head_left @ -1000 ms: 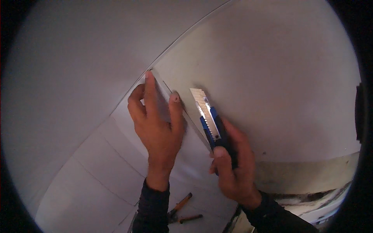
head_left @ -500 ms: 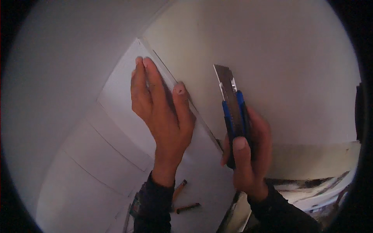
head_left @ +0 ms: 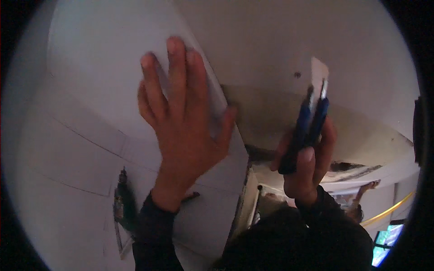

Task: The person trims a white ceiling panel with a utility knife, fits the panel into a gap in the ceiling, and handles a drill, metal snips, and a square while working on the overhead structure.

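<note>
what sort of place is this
Probably a room under construction or renovation: a snap-off utility knife in the right hand, a drill-like tool on the pale panel, and an apparent window at lower right.

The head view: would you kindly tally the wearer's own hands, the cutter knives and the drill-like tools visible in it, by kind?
Own hands: 2 (left hand, right hand)
Cutter knives: 1 (blue-and-black cutter knife, in the right hand)
Drill-like tools: 1 (dark green drill-like tool)
Total: 4
</note>
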The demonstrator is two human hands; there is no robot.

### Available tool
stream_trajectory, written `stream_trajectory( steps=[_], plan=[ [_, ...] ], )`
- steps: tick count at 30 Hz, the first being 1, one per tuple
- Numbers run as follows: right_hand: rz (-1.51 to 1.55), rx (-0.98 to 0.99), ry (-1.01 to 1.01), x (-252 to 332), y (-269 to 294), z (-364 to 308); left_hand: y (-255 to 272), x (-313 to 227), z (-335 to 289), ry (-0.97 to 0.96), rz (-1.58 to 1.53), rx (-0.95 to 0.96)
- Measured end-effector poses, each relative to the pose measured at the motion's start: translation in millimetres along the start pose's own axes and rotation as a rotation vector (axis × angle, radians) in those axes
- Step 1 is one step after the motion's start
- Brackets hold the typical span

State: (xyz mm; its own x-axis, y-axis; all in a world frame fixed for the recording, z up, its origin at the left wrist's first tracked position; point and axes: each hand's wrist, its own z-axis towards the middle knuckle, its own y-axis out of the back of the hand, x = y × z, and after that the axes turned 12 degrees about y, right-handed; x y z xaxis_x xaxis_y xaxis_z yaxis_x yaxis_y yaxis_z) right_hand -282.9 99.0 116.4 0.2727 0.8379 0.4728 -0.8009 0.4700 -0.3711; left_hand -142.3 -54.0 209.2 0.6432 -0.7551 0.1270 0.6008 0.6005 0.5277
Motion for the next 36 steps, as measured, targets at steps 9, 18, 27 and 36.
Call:
stream_trajectory(
  steps=[9,18,27,36],
  plan=[
    [-0.228,0.573,-0.070,4.2,130.5,-143.9,-27.9,9.3,-5.3,0.015,-0.088,-0.055],
    [-0.869,0.568,-0.781,71.6,250.5,-240.9,-31.5,12.7,-19.2,0.006,-0.088,-0.025],
    [-1.015,0.526,-1.078,82.1,370.2,-346.9,-23.7,6.1,-49.1,-0.074,0.026,0.131],
    [-1.112,0.714,-1.230,80.6,421.8,-402.8,-32.4,0.0,-74.9,-0.039,-0.168,0.183]
  ],
)
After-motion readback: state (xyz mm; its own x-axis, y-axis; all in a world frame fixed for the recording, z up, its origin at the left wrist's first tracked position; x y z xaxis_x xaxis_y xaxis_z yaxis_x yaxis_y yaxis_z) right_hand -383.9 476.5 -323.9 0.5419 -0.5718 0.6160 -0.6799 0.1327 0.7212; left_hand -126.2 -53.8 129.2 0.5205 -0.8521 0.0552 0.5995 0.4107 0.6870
